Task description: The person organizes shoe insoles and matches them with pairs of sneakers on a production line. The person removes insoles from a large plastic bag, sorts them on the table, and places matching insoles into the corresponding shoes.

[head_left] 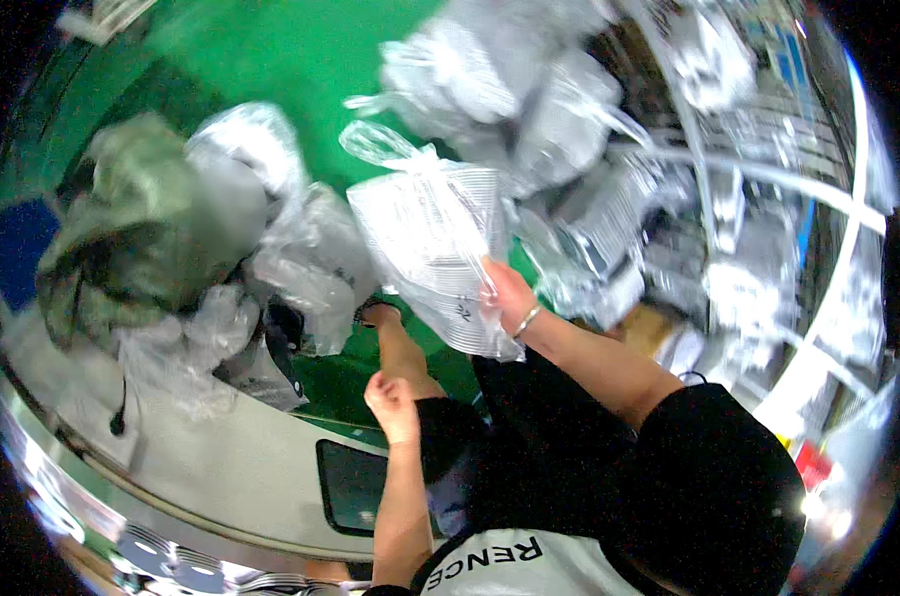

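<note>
A clear plastic bag [430,223], knotted at its top with a loop standing up, is packed with a stack of thin pale pieces that show as fine lines. My right hand [509,296] grips its right side near the lower end, holding it in front of me above the green floor. Dark handwritten marks show on the bag's lower part. Close to my knee, my left hand [392,405] hangs with its fingers curled in, and nothing shows in it. Behind the held bag lie more bags [559,119] of the same kind, heaped together.
On the left, a dark green sack [137,223] sits beside several clear bags [316,258]. A pale curved worktop [241,457] with a dark rectangular panel [352,487] runs along the lower left. White rack tubes [767,171] and bagged stock stand at the right. Green floor [271,50] stretches away.
</note>
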Motion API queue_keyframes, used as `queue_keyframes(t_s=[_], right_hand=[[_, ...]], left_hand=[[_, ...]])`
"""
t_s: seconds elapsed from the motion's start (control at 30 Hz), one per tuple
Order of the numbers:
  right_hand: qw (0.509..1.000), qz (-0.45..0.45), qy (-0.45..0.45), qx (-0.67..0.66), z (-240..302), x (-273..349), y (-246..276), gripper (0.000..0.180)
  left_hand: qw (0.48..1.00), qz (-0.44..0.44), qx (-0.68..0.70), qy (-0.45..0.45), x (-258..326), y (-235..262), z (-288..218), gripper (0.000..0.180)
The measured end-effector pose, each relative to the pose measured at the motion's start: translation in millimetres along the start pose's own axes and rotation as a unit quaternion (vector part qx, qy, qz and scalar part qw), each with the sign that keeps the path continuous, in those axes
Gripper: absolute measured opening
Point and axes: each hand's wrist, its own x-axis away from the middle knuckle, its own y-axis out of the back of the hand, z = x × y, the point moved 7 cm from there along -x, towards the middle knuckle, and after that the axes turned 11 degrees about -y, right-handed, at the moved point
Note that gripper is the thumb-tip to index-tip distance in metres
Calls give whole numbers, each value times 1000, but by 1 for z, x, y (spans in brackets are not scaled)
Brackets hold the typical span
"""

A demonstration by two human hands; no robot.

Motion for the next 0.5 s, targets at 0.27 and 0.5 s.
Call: queue_keyframes(t_s=[0.27,0.5], right_hand=[[925,53,-149,-345,-80,33,136,23],[935,-73,-74,-338,-123,85,308,16]], left_hand=[[979,144,-8,147,67,-11,21,34],[948,260,-152,101,72,-60,0,28]])
